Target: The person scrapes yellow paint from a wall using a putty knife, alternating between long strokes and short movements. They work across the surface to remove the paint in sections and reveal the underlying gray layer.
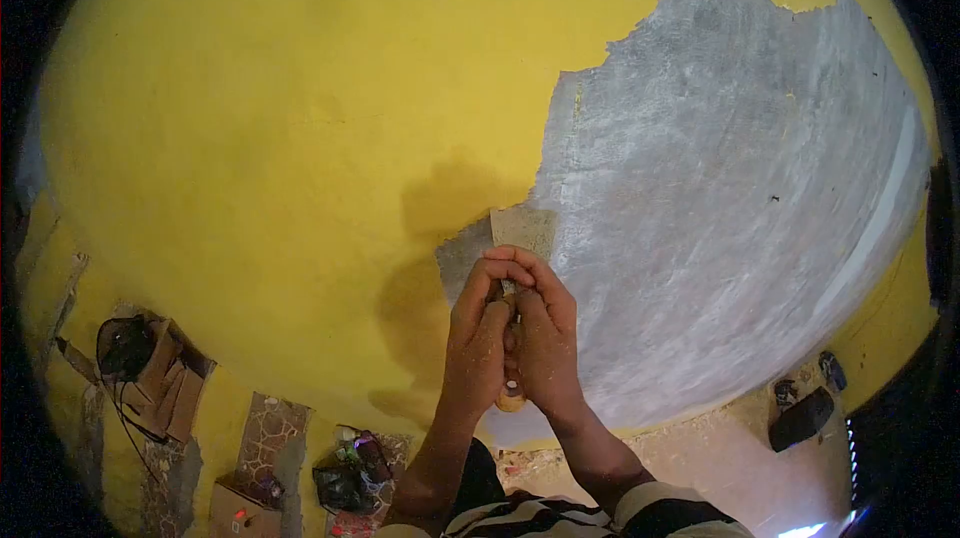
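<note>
Both my hands are wrapped round the handle of a scraper (524, 229). Its flat, wide blade lies against the wall, right at the ragged border between yellow paint (250, 138) and a bare grey patch (700, 158). My left hand (477, 343) closes on the handle from the left, and my right hand (547, 338) from the right, their fingers meeting over the base of the blade. Most of the handle is hidden; its rounded butt end (511, 401) shows below my palms. A small grey strip (465, 256) is bared left of the blade.
Low on the left is a cardboard box (175, 393) with a dark item on it. Black plastic bags (340, 488) and another carton (240, 513) sit near the wall's foot. A dark object (802, 420) is on the pale floor (710, 468) at right.
</note>
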Demonstrator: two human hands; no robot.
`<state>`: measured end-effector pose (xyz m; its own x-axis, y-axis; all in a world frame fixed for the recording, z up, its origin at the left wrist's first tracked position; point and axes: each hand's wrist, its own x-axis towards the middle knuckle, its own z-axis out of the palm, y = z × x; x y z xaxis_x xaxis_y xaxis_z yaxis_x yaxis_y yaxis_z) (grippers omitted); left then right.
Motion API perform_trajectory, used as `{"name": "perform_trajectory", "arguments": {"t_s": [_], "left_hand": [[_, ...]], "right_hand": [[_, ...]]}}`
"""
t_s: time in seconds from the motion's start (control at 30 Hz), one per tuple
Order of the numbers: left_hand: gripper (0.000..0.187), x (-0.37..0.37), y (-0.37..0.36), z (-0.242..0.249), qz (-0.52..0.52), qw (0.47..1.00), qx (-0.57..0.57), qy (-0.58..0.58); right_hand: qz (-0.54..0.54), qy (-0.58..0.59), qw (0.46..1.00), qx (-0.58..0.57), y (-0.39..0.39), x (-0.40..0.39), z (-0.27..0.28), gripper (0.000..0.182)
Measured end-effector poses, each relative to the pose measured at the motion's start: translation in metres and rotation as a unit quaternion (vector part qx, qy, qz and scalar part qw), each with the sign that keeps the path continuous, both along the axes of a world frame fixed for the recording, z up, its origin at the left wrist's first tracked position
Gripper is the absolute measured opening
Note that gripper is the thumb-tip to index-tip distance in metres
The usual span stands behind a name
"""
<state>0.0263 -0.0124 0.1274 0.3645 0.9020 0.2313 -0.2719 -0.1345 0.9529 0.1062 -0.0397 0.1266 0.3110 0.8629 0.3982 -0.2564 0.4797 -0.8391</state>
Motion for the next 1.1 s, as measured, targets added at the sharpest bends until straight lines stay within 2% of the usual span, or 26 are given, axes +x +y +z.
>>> {"name": "perform_trajectory", "arguments": {"t_s": [0.07,0.17,0.3,0.37,0.4,0.53,0.67,0.7,0.73,0.77,0.83,0.9,1.0,1.1], "left_hand": [[0.024,0.004,0.002,-0.007,0.008,0.996,0.084,-0.010],[0.023,0.004,0.008,-0.034,0.010,0.992,0.123,-0.026],[0.022,0.010,0.011,-0.013,0.044,0.995,0.065,-0.063],[0.022,0.003,0.012,0.007,-0.011,0.993,0.107,-0.057],[0.021,-0.003,0.009,0.009,0.010,0.991,0.134,0.000],[0.022,0.003,0.006,-0.034,0.032,0.990,0.129,-0.040],[0.022,-0.002,0.004,-0.006,0.002,0.996,0.073,-0.059],[0.021,-0.003,0.003,-0.001,0.003,0.992,0.119,-0.034],[0.020,-0.004,0.002,0.001,0.005,0.987,0.163,-0.009],[0.020,-0.005,0.002,-0.004,0.007,0.987,0.161,-0.011],[0.020,-0.008,0.005,-0.017,-0.035,0.995,0.088,-0.016],[0.020,0.000,0.010,-0.015,-0.015,0.994,0.099,-0.039],[0.022,0.006,0.014,-0.001,0.019,0.992,0.106,-0.060],[0.023,0.005,0.014,0.009,0.033,0.986,0.152,-0.051]], "right_hand": [[-0.014,-0.016,1.000,-0.009,0.001,0.001,-0.005,0.033],[-0.024,-0.038,0.999,-0.017,0.000,-0.001,-0.019,0.033],[-0.009,0.000,1.000,0.004,0.010,-0.001,-0.006,0.032],[-0.003,-0.011,1.000,0.014,0.008,0.001,0.004,0.031],[-0.015,-0.024,1.000,0.010,0.004,0.000,0.000,0.031],[-0.039,-0.024,0.999,-0.003,0.002,-0.008,-0.021,0.032],[-0.006,0.003,1.000,-0.030,-0.005,-0.009,0.009,0.033],[-0.005,0.001,1.000,-0.028,-0.003,-0.008,0.009,0.033],[-0.022,-0.010,1.000,-0.013,0.001,-0.006,0.004,0.032],[-0.038,-0.020,0.999,-0.002,0.004,-0.006,-0.003,0.032],[-0.068,-0.051,0.996,0.008,0.006,-0.008,-0.021,0.032],[-0.102,-0.079,0.991,0.027,0.010,-0.007,-0.017,0.032],[-0.043,-0.043,0.998,-0.016,0.011,-0.003,0.005,0.032],[-0.023,-0.020,0.999,0.016,0.007,-0.004,0.020,0.032]]}}
